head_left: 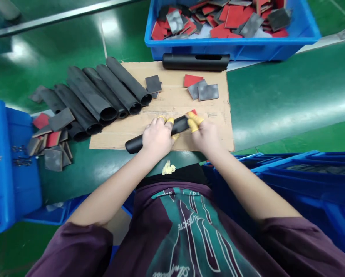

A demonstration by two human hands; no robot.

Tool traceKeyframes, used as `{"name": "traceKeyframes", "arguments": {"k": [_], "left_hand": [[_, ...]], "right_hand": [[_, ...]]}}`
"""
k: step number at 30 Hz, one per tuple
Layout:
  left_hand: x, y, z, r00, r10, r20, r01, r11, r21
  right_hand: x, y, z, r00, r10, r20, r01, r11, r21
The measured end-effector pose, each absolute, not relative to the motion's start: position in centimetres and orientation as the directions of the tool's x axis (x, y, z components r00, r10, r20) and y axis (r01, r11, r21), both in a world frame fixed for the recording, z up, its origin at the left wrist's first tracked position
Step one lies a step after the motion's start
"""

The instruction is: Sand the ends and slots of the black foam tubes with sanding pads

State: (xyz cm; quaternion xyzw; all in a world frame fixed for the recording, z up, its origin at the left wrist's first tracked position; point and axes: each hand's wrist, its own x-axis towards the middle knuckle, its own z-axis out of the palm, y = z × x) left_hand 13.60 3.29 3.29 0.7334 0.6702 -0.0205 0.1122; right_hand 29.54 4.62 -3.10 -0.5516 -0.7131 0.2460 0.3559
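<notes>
My left hand [158,136] is wrapped around the middle of a black tube [134,144], which lies at a slant over the front of a cardboard sheet [166,105]. At the tube's right end my right hand [203,130] is closed, pressing a small red sanding pad [193,112] against it; most of the pad is hidden by the fingers. Yellow finger covers sit on fingertips of both hands. Just beyond the right hand lie a red pad [192,80] and two grey pads [208,92]. More dark pads [153,84] rest beyond my left hand.
Several black tubes [88,94] lie side by side at left, near a pile of pads [53,158]. Another tube [195,62] lies before a blue bin [233,45] full of pads. A blue crate [22,165] stands left. A crumpled yellow scrap [168,168] lies at the table's front.
</notes>
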Motion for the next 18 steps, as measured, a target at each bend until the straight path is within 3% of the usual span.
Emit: {"name": "traceKeyframes", "arguments": {"k": [4, 7, 11, 13, 15, 18], "left_hand": [[13.7, 3.2, 3.4, 0.103, 0.975, -0.195, 0.988, -0.077, 0.137], [13.8, 3.1, 3.4, 0.112, 0.974, -0.198, 0.985, -0.083, 0.149], [13.4, 3.4, 3.2, 0.091, 0.975, -0.204, 0.975, -0.046, 0.217], [12.7, 4.0, 3.2, 0.043, 0.987, -0.157, 0.938, 0.014, 0.346], [11.9, 4.9, 3.6, -0.045, 0.998, -0.052, 0.804, 0.067, 0.59], [10.6, 6.1, 4.8, -0.214, 0.975, 0.05, 0.303, 0.018, 0.953]], "right_hand": [[30.8, 4.4, -3.6, -0.213, 0.95, 0.227, 0.59, 0.31, -0.746], [33.1, 5.7, -4.5, 0.002, 0.962, 0.271, 0.531, 0.229, -0.816], [34.5, 7.3, -5.5, 0.274, 0.947, 0.17, 0.324, 0.076, -0.943], [34.4, 7.3, -5.9, 0.275, 0.939, 0.205, 0.284, 0.125, -0.951], [34.3, 7.0, -6.3, 0.241, 0.933, 0.268, 0.292, 0.194, -0.937], [34.3, 6.9, -6.6, 0.225, 0.928, 0.296, 0.287, 0.227, -0.93]]}}
